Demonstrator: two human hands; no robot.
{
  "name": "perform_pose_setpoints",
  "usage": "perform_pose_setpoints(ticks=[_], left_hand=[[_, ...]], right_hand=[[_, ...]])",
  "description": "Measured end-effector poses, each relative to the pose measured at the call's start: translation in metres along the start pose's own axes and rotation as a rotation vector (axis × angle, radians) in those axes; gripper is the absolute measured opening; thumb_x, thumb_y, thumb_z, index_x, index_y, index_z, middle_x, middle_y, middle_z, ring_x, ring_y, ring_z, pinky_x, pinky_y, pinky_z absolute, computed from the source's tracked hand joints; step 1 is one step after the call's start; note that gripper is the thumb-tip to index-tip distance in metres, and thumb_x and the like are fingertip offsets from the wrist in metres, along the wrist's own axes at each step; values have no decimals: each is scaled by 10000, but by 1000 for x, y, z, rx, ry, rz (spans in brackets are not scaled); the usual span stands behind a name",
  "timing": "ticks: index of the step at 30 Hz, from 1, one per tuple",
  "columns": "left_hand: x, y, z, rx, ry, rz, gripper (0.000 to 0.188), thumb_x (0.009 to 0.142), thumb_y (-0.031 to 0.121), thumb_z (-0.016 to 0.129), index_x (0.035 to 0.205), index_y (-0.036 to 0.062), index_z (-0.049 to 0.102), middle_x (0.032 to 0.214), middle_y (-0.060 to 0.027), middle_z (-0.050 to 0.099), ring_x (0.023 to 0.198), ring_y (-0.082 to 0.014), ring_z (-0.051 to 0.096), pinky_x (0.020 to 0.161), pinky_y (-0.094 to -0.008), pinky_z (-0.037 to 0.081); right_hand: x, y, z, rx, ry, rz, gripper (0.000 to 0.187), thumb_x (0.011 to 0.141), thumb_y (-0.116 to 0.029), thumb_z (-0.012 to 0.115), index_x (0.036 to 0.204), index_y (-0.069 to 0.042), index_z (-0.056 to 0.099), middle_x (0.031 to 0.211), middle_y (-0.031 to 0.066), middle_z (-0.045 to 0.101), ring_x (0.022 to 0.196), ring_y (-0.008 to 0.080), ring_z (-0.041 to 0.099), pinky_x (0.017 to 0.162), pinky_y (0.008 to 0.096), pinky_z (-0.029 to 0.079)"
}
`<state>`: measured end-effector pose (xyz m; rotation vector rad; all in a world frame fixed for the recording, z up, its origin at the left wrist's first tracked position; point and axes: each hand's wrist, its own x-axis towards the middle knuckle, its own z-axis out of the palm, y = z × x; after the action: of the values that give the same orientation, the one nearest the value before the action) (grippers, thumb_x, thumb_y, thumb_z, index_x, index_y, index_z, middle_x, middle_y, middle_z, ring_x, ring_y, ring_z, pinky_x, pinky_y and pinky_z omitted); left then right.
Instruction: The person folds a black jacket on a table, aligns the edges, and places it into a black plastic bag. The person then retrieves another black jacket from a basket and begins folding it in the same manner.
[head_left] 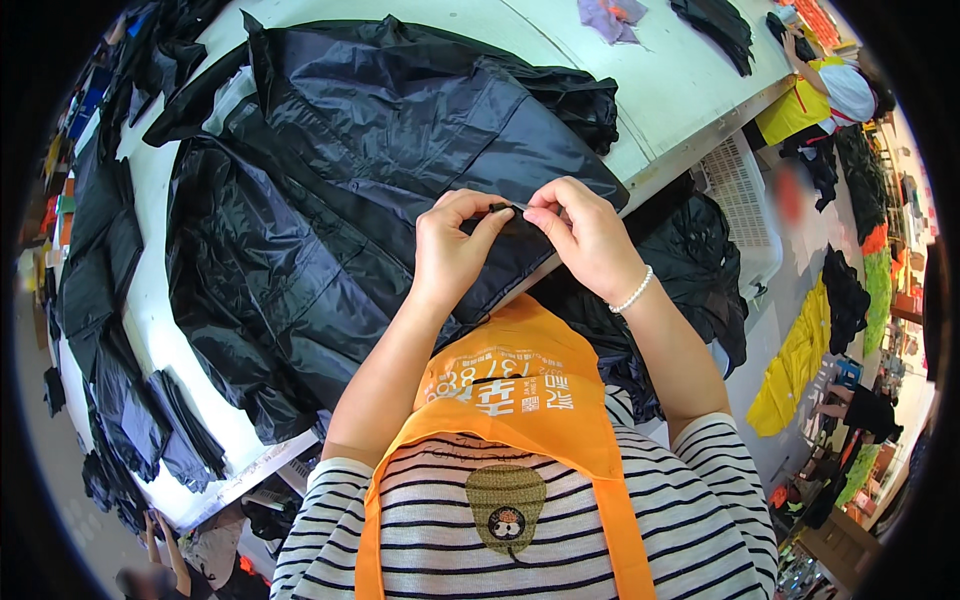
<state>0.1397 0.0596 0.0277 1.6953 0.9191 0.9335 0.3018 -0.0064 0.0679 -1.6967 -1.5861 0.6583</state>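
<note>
- Jacket (pixel 370 150), dark and shiny, lies spread over the upper-middle of the frame, its near edge close to the hands; I judge it light, soft and slippery, apt to slide in loose folds.
- I would take it by a doubled edge or seam, where the cloth should be firmer; its broad panels look too slick for a sure pinch.
- Near frame centre, over the jacket's near edge, the left hand (pixel 450 245) pinches a small dark piece (pixel 499 207) between thumb and forefinger.
- The right hand (pixel 590 240) has thumb and forefinger closed on a thin pale sliver (pixel 521 207) just beside it; I cannot tell from here what either is, or whether they join the jacket.
- Both look tiny and light to me, easy to drop, so fingertips suit them better than a full fist.
- Under the jacket, the table (pixel 690 100) is pale and smooth, with little drag, I expect; a lilac scrap (pixel 612 15) lies at the top.
- More dark garments (pixel 105 250) line the left of the frame.
- Right of centre, dark cloth (pixel 690 265) is heaped beside a white crate (pixel 740 190).
- Farther right I see yellow cloth (pixel 795 365) on the floor and, upper right, a co-worker (pixel 850 95).
</note>
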Motion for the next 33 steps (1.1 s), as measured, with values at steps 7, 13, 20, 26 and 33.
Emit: perform_pose_setpoints(ticks=[7, 13, 20, 26, 33], left_hand=[[8, -4, -8, -181, 90, -168, 115, 836, 48, 664, 929, -21, 668, 859, -11, 662, 803, -64, 577, 754, -201, 458], [65, 55, -30, -211, 298, 139, 136, 840, 63, 671, 944, -25, 679, 810, 3, 653, 731, -37, 568, 690, -175, 460], [98, 85, -52, -102, 392, 371, 197, 860, 133, 677, 1020, 20, 685, 917, -38, 677, 862, -84, 616, 822, -176, 449], [58, 86, -37, -245, 403, 125, 175, 842, 81, 668, 991, -12, 665, 889, -17, 644, 807, -57, 573, 748, -167, 435], [-73, 7, -49, -197, 32, -491, 88, 783, 52, 620, 852, -4, 618, 783, 21, 575, 719, -49, 503, 641, -199, 400]], right_hand=[[2, 20, -29, 114, 29, 129, 334, 785, -193, 740, 1021, -21, 575, 907, 60, 595, 779, 153, 582, 684, 257, 470], [6, 76, -59, -205, 216, -65, 423, 716, -162, 771, 1086, -32, 612, 942, 64, 619, 762, 155, 598, 682, 264, 487], [35, 132, -107, 308, 125, 273, 339, 831, -239, 667, 1057, 11, 632, 683, -11, 574, 492, 27, 330, 435, 186, 266], [53, 211, -105, 1179, 110, 507, 399, 853, -63, 463, 1247, -12, 500, 1255, 146, 555, 441, 29, 286, 379, 183, 242], [98, 230, -52, 741, 241, 581, 466, 744, -164, 773, 1104, -16, 518, 678, -20, 476, 437, 61, 345, 382, 234, 245]])
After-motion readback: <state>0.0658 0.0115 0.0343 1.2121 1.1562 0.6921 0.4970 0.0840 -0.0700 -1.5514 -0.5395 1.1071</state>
